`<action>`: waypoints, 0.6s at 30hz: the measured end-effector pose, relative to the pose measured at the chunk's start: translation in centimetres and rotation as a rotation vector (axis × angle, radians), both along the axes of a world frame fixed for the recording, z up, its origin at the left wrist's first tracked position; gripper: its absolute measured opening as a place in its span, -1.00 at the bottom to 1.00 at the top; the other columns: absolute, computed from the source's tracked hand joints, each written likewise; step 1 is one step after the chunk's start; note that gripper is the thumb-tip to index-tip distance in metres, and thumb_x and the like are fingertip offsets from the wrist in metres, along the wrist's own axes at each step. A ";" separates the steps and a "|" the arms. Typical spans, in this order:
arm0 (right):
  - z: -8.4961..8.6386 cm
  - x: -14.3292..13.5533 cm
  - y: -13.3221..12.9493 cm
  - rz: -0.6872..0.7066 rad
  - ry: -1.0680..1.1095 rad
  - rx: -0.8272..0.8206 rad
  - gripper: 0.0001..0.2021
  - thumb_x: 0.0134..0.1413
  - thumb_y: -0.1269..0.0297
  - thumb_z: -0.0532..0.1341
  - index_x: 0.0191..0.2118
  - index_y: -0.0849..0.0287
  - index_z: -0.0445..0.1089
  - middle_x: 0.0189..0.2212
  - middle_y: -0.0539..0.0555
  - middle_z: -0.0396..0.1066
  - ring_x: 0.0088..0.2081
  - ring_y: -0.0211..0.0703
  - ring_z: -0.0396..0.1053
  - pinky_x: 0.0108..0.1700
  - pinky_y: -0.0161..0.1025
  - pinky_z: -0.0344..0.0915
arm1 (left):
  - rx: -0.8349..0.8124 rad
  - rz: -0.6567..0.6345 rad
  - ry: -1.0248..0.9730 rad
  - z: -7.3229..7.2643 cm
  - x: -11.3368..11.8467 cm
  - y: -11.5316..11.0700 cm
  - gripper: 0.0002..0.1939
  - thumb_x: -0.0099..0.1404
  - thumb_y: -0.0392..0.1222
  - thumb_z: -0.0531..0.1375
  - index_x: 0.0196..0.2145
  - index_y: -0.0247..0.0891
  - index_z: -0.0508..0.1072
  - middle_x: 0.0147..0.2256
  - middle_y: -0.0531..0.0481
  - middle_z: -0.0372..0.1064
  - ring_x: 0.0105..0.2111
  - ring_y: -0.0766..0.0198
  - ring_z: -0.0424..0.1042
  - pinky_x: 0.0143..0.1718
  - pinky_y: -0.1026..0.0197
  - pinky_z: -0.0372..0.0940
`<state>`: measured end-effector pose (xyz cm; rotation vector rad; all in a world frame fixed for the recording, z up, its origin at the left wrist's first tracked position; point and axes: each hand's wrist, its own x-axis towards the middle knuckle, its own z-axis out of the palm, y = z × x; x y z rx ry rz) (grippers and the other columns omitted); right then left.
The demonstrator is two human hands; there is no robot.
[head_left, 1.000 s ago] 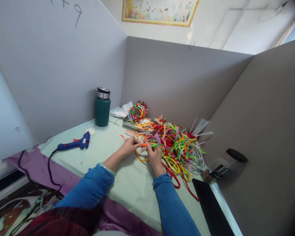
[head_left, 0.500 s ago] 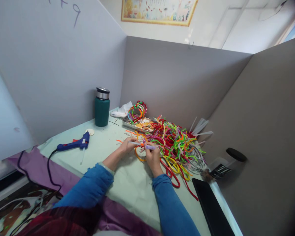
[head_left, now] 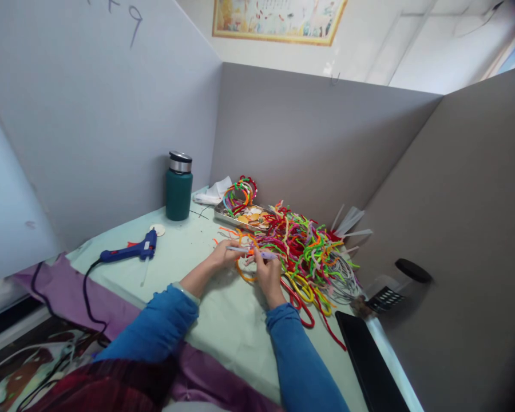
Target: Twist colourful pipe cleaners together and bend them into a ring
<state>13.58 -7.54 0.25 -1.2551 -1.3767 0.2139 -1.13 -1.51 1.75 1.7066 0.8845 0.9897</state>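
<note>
Over the middle of the table, my left hand (head_left: 224,258) is closed at the pale grey end of a slim stick-like thing (head_left: 237,249). An orange bit (head_left: 251,252) shows on it between the hands, and a lavender length (head_left: 269,255) runs along the fingers of my right hand (head_left: 268,276), which pinches that end. Whether these colours belong to one piece or to stems wound on a rod, I cannot tell. An orange chenille stem (head_left: 244,276) curves below the hands. Close by on the right lies a tangled heap of colourful chenille stems (head_left: 302,240).
A blue glue gun (head_left: 131,250) with a cord lies left, near a green bottle (head_left: 178,195). Behind the hands, a metal tray (head_left: 240,224) carries small discs and a ring of coloured stems (head_left: 240,194). A black flat object (head_left: 369,360) lies right. Grey partitions (head_left: 317,143) enclose the table.
The lavender length has turned slightly and sits a little further right, and my right fingers have shifted on it. An orange stem tip beside my left hand has moved slightly right and up.
</note>
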 end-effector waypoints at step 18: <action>0.4 1.0 0.5 -0.085 0.090 -0.033 -0.65 0.05 0.09 0.11 -0.65 0.15 0.29 -0.68 -0.01 0.34 -0.58 -0.22 0.23 -0.44 -0.28 0.14 | -0.232 -0.244 -0.149 1.0 -0.1 -1.3 -0.69 -0.04 -0.12 0.29 -0.34 -0.38 0.48 -0.51 -0.03 0.41 -0.56 0.33 0.33 -0.53 0.31 0.18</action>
